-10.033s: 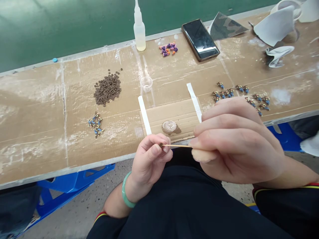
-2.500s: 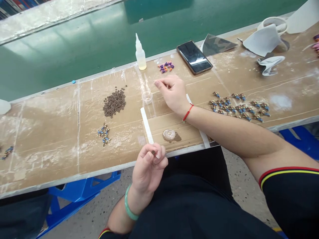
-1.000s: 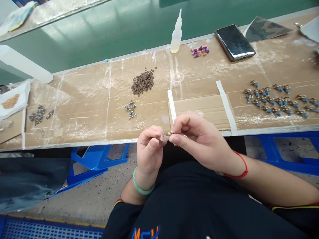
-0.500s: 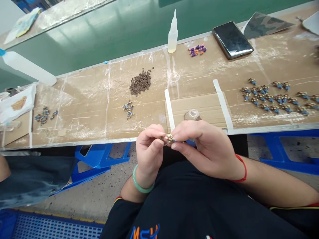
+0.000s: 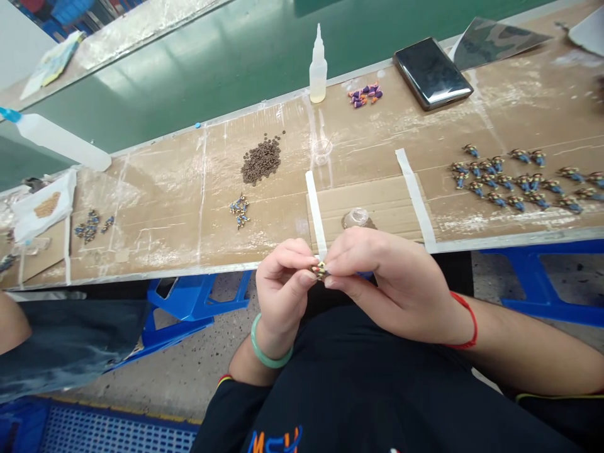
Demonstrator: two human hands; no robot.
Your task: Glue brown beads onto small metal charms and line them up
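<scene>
Pinched between the fingertips of my left hand point(image 5: 285, 283) and my right hand point(image 5: 391, 283) is a small painted figurine point(image 5: 320, 270), yellowish with red and dark marks. Most of it is hidden by the fingers. Both hands meet just off the table's front edge, over my lap. Beyond them a clear round cup point(image 5: 357, 218) rests on a cardboard piece point(image 5: 377, 195) held by white tape strips. A few blue and gold figurines point(image 5: 240, 211) lie to the left of it, below a pile of small brown discs point(image 5: 262, 160).
Several more figurines point(image 5: 523, 179) spread across the right side. At the back stand a dropper bottle point(image 5: 318, 72), purple and orange pieces point(image 5: 365, 95) and a black case point(image 5: 433, 72). A large white bottle point(image 5: 61, 139) leans at left. Another person's arm point(image 5: 12, 324) is at the left edge.
The figurine has turned slightly between my fingertips, and my left and right fingers have come closer together. The whole view has shifted a little.
</scene>
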